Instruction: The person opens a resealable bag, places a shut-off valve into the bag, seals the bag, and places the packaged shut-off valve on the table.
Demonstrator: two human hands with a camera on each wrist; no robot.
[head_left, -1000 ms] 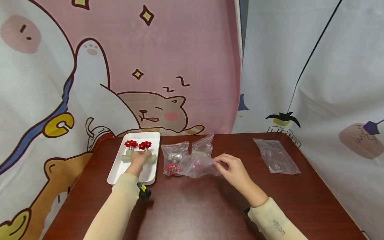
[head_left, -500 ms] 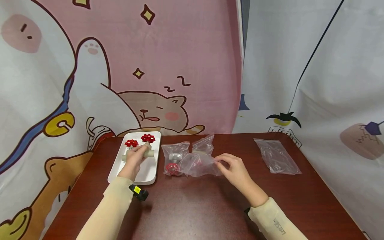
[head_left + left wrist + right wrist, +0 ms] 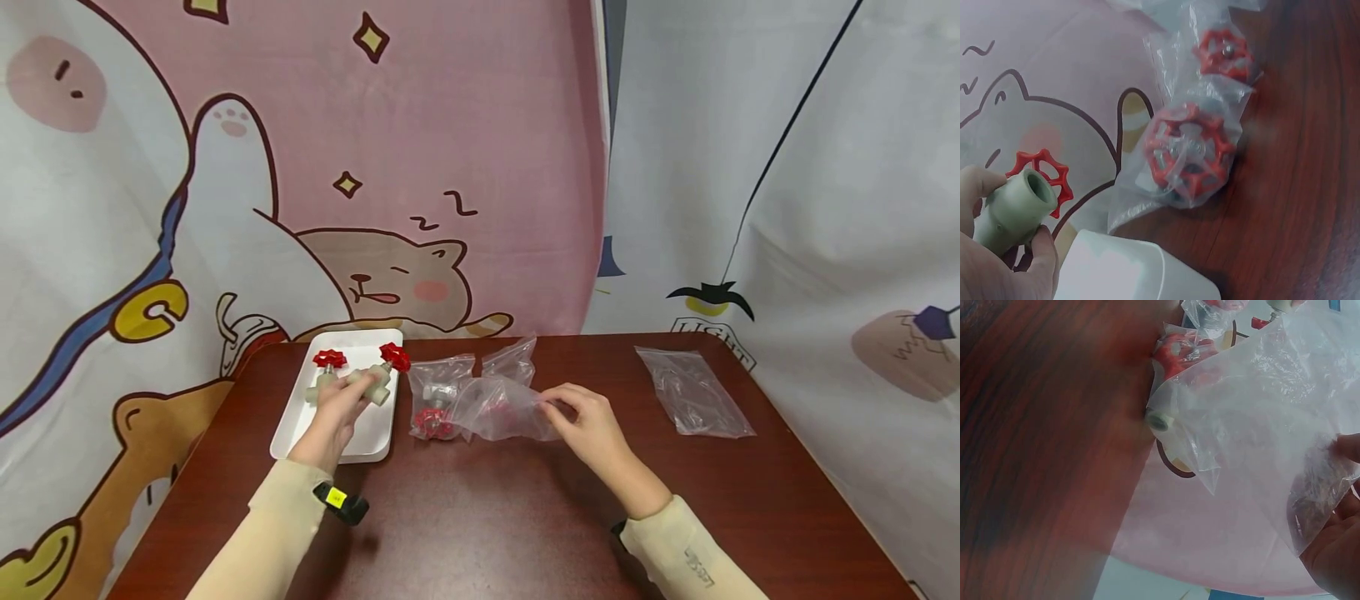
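My left hand point(image 3: 337, 417) grips the pale green body of a valve point(image 3: 1019, 209) with a red handwheel point(image 3: 394, 357), held tilted over the white tray point(image 3: 367, 442). A second valve point(image 3: 327, 371) with a red wheel stands in the tray, partly behind that hand. My right hand point(image 3: 588, 425) pinches the edge of a clear plastic bag point(image 3: 498, 408) between thumb and fingertips. The bag hangs slack in front of bagged valves. In the right wrist view the raised bag point(image 3: 1254, 406) spreads out from the fingers.
A bagged valve point(image 3: 433, 408) lies just right of the tray, its red wheel toward me. Behind the held bag stands another clear bag point(image 3: 513, 362). Farther right, a flat clear bag point(image 3: 693, 392) lies near the table's point(image 3: 480, 533) right edge. A printed curtain hangs behind.
My left hand has lifted the valve off the tray and tilted it, with its red wheel swinging to the right. The right hand stays at nearly the same spot, pinching the bag.
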